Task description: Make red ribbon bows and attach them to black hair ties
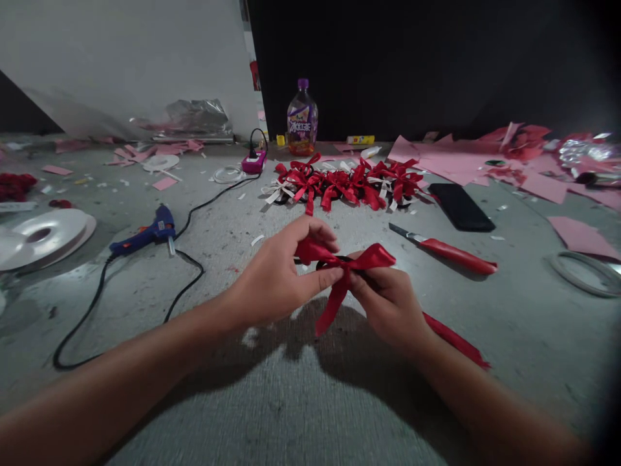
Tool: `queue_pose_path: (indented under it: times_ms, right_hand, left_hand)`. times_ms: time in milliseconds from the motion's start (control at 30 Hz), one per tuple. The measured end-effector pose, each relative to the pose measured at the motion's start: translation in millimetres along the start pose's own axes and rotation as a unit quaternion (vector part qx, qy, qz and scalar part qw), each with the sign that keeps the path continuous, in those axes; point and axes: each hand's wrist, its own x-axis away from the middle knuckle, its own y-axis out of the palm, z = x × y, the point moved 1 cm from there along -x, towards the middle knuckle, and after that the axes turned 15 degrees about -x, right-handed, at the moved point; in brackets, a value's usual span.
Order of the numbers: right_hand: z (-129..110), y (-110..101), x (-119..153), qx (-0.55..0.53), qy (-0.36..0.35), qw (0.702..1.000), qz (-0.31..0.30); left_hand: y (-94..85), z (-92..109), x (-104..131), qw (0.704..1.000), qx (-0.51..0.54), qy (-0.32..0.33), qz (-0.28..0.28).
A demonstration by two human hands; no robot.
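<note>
A red ribbon bow (369, 257) on a black band is held between my two hands, above the grey surface. My left hand (284, 268) pinches the bow's centre with its thumb, its fingers curled over the left loop. From the right, my right hand (394, 298) grips the bow near the knot between thumb and fingers. One ribbon tail hangs below the knot. Part of the black band is hidden by the fingers. A loose strip of red ribbon (456, 340) lies beside my right wrist. Beyond my hands is a pile of red bows (344, 184) with white and black pieces.
A blue glue gun (145, 234) with a trailing cord and a white ribbon spool (43, 236) lie left. To the right are a red-handled knife (456, 255), a black phone (460, 206), a roll ring (585, 275) and pink paper (431, 158). A drink bottle (303, 120) stands behind.
</note>
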Motion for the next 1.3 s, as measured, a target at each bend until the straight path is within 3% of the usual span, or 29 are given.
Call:
queue_pose_path:
  times_ms: [67,200,333,433,567,667,800,900,1067,1300]
  right_hand:
    - [4,3,1,-0.108,0.063,0.992,0.013]
    - [9,9,-1,-0.278,0.168,0.944,0.053]
    - [7,13,-4,-0.365,0.219,0.899,0.098]
    - [6,13,-5,-0.371,0.231,0.893,0.106]
    - [5,10,-5,-0.363,0.234,0.896,0.102]
    - [4,8,-6,-0.347,0.188,0.915,0.079]
    - [3,5,-6,-0.217,0.121,0.965,0.087]
    - [4,3,-6,-0.14,0.11,0.979,0.102]
    - [2,2,-7,-0.096,0.111,0.984,0.099]
    - [9,4,-4,-0.198,0.169,0.96,0.104]
  left_hand:
    - [0.0,-4,-2,0.995,0.061,-0.05,-0.053]
    - [0.3,-15,-6,0.958,0.175,-0.168,-0.152]
    - [4.6,-19,-10,0.909,0.286,-0.259,-0.159]
    - [7.9,-20,-9,0.895,0.304,-0.289,-0.15]
    - [8.7,-23,-8,0.911,0.268,-0.287,-0.125]
    - [8.2,-25,-8,0.926,0.229,-0.274,-0.121]
    - [9.6,-28,-7,0.93,0.214,-0.272,-0.128]
    - [11.8,-30,-6,0.927,0.225,-0.268,-0.137]
    - [10.9,-31,-7,0.94,0.205,-0.239,-0.132]
    - [4.6,-26,-10,0.977,0.1,-0.144,-0.122]
